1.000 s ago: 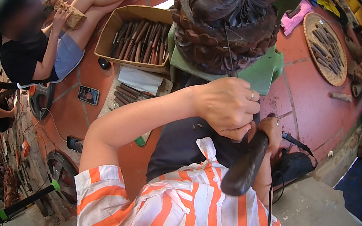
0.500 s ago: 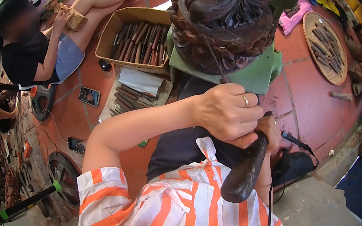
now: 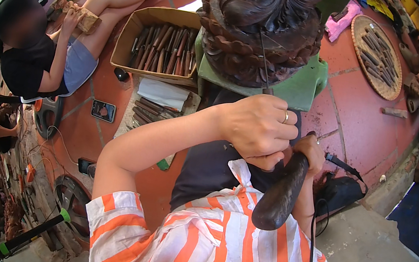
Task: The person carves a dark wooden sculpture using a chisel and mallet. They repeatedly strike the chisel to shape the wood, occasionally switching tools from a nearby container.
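Note:
A dark brown wood carving point(image 3: 258, 51) with lotus-like petals round its base rests on a green support point(image 3: 303, 94). My left hand point(image 3: 260, 131), with a ring on one finger, is closed round the handle of a chisel point(image 3: 265, 66). Its thin blade points away from me, its tip against the carving's upper part. My right hand point(image 3: 310, 151) grips the narrow end of a dark wooden mallet point(image 3: 280, 194). The mallet's thick end hangs toward my striped shirt, apart from the chisel.
Left of the carving stands a cardboard box point(image 3: 119, 51) full of chisels. More chisels point(image 3: 144, 112) lie on a board beside a white cloth point(image 3: 162, 94). At right is a round woven tray point(image 3: 358, 47) of tools. Another person point(image 3: 29, 58) sits at left, holding a wooden piece.
My left hand has shifted slightly left, and the chisel blade stands more upright against the carving. The mallet's thick end has swung a little to the left.

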Tool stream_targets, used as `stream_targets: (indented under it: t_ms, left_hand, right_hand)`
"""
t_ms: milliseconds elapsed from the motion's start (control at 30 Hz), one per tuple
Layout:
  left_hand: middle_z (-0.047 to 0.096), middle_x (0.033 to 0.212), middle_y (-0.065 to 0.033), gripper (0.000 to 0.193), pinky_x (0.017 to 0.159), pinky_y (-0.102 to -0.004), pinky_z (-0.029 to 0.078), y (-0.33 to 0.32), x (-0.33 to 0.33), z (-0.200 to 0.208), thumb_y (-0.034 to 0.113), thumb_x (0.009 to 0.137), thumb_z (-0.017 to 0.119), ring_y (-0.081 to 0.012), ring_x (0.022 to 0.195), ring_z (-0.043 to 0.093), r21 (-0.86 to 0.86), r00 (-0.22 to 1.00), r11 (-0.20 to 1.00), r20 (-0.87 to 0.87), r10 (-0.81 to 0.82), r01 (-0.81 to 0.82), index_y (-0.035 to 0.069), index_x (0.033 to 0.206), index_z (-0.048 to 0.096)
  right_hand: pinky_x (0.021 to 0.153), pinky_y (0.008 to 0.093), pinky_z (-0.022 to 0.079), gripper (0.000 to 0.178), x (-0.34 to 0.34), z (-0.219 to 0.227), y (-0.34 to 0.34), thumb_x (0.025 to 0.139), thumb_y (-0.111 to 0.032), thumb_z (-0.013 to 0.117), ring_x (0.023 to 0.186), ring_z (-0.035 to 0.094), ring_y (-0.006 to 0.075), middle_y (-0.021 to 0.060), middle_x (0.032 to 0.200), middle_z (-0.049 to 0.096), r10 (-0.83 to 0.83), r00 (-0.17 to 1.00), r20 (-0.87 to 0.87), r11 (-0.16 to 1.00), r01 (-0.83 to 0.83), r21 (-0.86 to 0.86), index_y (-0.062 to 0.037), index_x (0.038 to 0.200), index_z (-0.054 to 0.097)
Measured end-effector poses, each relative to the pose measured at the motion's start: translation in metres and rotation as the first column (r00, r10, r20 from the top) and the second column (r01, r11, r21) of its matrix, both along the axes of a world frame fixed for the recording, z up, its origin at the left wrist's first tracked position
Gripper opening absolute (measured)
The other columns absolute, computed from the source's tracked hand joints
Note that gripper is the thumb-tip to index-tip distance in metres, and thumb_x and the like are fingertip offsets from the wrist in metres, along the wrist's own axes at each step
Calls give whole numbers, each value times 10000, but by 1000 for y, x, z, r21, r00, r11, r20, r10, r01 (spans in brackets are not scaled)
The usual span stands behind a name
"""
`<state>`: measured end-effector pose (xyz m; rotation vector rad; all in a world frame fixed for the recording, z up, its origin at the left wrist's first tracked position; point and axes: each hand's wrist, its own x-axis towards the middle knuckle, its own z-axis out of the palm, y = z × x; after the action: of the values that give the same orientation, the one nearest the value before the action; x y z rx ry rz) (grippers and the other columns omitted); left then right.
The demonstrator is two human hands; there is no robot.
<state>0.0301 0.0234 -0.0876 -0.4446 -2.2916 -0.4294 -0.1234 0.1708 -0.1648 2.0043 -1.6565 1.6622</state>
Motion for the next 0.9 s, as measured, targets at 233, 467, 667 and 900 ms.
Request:
stream_targets:
  t_ms: [233,467,667,900]
  left_hand:
    - [393,611,-3,220,483,-312,339,-13,1,-7,225,617,617,-170,555,443,-55,998,997,33,-53,55,121,532,443]
    - [385,604,-3,231,474,-309,322,-10,-4,-8,234,634,612,-166,547,434,-55,1000,998,-4,-4,4,123,531,437]
    - [387,599,-1,245,462,-311,295,15,-2,-3,248,653,597,-161,529,414,-29,988,992,-105,117,-120,119,532,428]
    - [380,610,-9,230,469,-318,305,3,-3,-2,234,613,606,-176,538,418,2,998,999,-49,32,-32,112,533,430]
  right_hand:
    - [491,325,394,261,0,-2,-1,656,0,765,510,534,226,47,600,519,-91,987,-133,996,93,10,-69,692,516]
    - [488,328,394,254,-5,-1,2,659,-1,761,515,534,229,61,606,523,-120,977,-177,992,124,11,-68,693,518]
    - [481,326,391,252,-3,-1,1,669,-4,764,524,548,226,52,611,527,-9,998,-58,1000,8,-28,-67,699,522]
    - [493,324,393,247,-1,1,1,684,-16,770,521,544,222,48,604,525,-15,998,-54,1000,13,-19,-64,710,529]
